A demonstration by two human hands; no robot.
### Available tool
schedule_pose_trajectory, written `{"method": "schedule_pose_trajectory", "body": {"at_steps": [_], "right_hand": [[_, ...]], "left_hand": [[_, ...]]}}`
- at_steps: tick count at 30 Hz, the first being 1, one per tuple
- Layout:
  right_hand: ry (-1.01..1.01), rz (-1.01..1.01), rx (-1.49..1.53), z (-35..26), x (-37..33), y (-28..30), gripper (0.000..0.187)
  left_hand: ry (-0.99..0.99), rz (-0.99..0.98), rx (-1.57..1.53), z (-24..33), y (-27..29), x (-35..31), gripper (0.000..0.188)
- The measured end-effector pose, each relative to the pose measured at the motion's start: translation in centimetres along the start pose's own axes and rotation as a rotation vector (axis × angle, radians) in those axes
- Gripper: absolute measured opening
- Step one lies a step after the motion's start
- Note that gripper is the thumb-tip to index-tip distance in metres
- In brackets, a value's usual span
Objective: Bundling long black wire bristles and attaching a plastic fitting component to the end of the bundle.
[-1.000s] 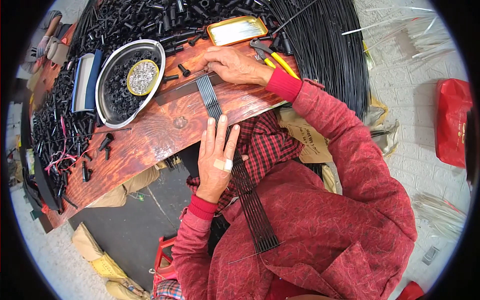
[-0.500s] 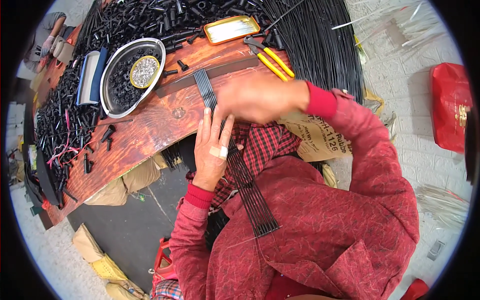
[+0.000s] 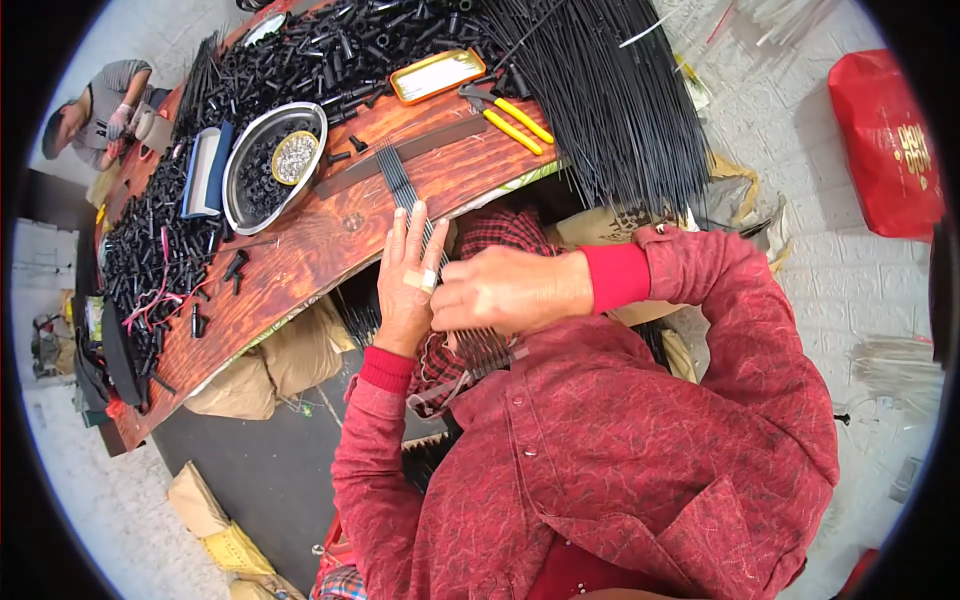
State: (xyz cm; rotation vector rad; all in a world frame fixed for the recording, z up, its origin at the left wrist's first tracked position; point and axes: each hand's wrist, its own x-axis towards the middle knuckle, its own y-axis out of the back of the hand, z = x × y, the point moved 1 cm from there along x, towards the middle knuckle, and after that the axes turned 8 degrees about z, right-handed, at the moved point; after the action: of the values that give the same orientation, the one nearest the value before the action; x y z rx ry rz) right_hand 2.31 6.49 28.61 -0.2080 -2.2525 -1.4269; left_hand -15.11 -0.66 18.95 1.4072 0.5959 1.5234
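A flat row of thin black rods (image 3: 394, 172) runs from a dark bar (image 3: 425, 140) on the table down toward my lap. My left hand (image 3: 406, 285) lies on this row with its fingers stretched out; light strips are wrapped on a finger. Just right of it, my right hand (image 3: 512, 288) is closed, its curled fingers over the lower part of the rods. Whatever is between those fingers is hidden. Below them the lower ends of the rods look blurred against my jacket.
Yellow-handled pliers (image 3: 520, 125), an orange-rimmed tray (image 3: 437, 76) and a metal oval dish (image 3: 232, 180) holding small black parts lie on the reddish table (image 3: 300, 262). Black tubular pieces (image 3: 330, 45) and long black rods (image 3: 610, 110) cover its far side. Another person (image 3: 110, 105) sits far left.
My right hand has moved down along the rods toward my lap and shows more sharply. The left hand stays flat on the rods. The whole view has shifted slightly.
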Motion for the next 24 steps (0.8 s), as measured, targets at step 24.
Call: {"method": "schedule_pose_trajectory", "body": {"at_steps": [24], "right_hand": [[-0.175,0.014,0.483,2.6,2.2,9.5,0.025]], "left_hand": [[-0.151,0.155,-0.059,-10.7,-2.0,9.8,0.048]]}}
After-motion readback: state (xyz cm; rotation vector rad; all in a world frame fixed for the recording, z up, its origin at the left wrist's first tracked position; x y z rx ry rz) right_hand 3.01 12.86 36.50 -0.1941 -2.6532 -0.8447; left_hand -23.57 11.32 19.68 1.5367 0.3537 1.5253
